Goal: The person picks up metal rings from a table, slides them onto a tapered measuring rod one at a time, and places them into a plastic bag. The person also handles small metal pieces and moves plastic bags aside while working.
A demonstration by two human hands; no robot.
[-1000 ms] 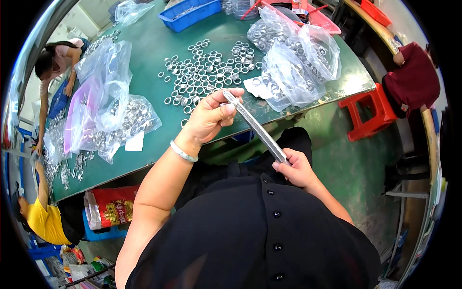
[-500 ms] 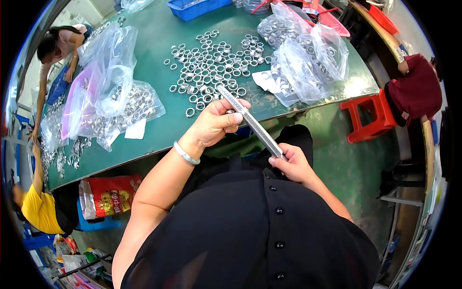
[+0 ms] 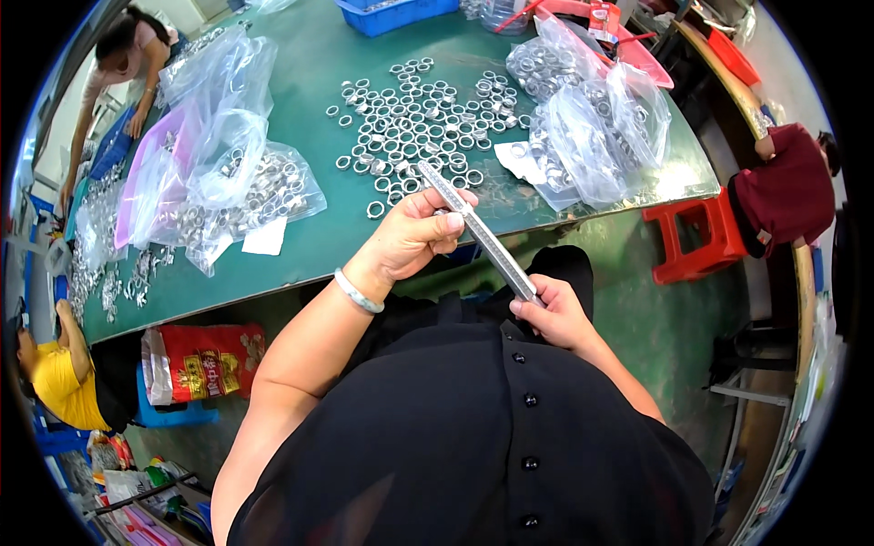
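Note:
A grey metal ring mandrel (image 3: 499, 253) with fine scale marks lies slantwise in front of my body, its narrow end up and to the left. My right hand (image 3: 557, 312) is closed around its lower, thicker end. Near the upper part, my left hand (image 3: 419, 237) pinches with thumb and fingers at a metal ring (image 3: 462, 209) that appears to sit around the mandrel; the fingers partly hide it. Just beyond the narrow end, many loose silver-coloured rings (image 3: 414, 127) are spread over the green table (image 3: 300, 109).
Clear plastic bags of rings lie left (image 3: 259, 196) and right (image 3: 592, 146), near a blue tray (image 3: 396, 18). A red stool (image 3: 696, 232) stands right, by a person in dark red. Two people work at the left. A red sack (image 3: 209, 362) lies below the table edge.
The view has shifted slightly, so the table things appear a little farther right and lower. Both hands keep their grip on the mandrel and ring. The person in yellow has drawn an arm in.

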